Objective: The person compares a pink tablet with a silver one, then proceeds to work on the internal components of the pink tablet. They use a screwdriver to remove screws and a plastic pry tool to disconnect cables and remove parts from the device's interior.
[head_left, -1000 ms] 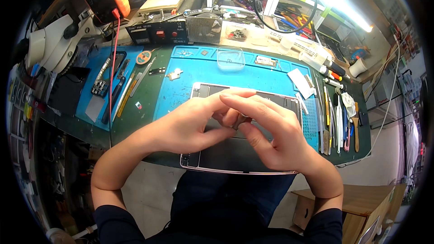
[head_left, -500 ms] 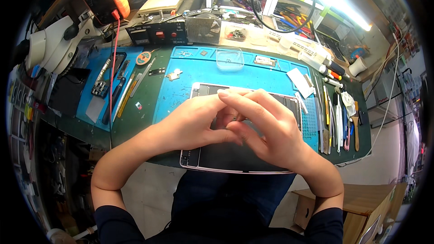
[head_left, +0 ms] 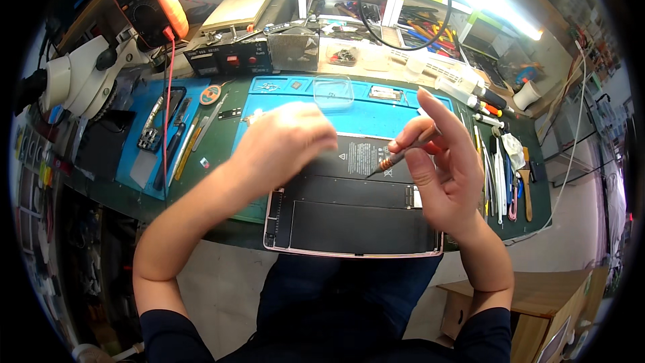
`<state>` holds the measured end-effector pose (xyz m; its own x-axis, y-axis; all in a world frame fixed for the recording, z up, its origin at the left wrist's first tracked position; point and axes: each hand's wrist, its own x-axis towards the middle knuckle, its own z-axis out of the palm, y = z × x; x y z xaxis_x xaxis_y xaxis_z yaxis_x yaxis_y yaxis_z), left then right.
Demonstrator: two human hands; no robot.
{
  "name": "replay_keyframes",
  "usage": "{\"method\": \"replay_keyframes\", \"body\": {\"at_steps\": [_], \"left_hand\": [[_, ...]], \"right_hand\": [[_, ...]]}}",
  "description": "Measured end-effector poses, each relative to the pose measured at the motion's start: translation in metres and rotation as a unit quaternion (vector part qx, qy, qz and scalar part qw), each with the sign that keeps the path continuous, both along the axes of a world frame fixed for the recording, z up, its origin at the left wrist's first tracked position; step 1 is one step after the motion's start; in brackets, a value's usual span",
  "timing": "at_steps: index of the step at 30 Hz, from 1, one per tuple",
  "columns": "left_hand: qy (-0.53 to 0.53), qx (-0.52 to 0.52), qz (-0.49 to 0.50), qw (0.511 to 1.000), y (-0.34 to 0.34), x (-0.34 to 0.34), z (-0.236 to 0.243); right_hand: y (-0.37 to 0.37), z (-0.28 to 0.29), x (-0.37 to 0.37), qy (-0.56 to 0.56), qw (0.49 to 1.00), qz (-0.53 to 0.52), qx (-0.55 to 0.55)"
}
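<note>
In front of me lies an opened flat tablet-like device point(head_left: 363, 228), its black battery panels showing inside a pink rim. Over its right part is my right hand point(head_left: 450, 175), closed on a slim precision screwdriver point(head_left: 392, 163) with a copper-coloured section. The screwdriver's dark tip points down and left, above the printed battery panel. My left hand point(head_left: 285, 144) hangs over the device's upper left area, smeared by motion. Its fingers are bent downward, and whether they hold anything does not show. The device rests partly on a blue work mat point(head_left: 363, 115), its near edge by my lap.
A clear plastic box point(head_left: 333, 91) sits on the mat's far side. Tweezers and brushes point(head_left: 500, 178) lie at the right. On the left are a microscope point(head_left: 77, 81), a second blue mat with phone parts point(head_left: 158, 124), and a multimeter point(head_left: 138, 3) with a red lead.
My hands have parted from above the device. The left moved left, while the right moved right and now shows the screwdriver. More of the battery panels is visible; the view shifted slightly.
</note>
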<state>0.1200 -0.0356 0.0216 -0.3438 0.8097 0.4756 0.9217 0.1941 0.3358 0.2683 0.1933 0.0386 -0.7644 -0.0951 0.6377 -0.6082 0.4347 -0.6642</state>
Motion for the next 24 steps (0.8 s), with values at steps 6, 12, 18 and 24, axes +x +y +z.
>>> {"method": "replay_keyframes", "body": {"at_steps": [6,12,18,24], "left_hand": [[0.089,0.039,0.052,0.994,0.032,-0.055,-0.010],[0.094,0.039,0.074,0.992,0.035,-0.062,-0.021],[0.058,0.048,0.063,0.995,0.032,-0.063,-0.021],[0.061,0.057,0.061,0.995,0.035,-0.067,-0.024]], "right_hand": [[0.003,-0.017,0.008,-0.011,1.000,0.007,-0.017],[-0.003,-0.010,0.007,-0.010,0.999,0.016,0.046],[-0.005,-0.009,0.007,-0.018,0.998,0.020,0.058],[-0.005,-0.010,0.004,-0.007,0.998,0.034,0.055]]}}
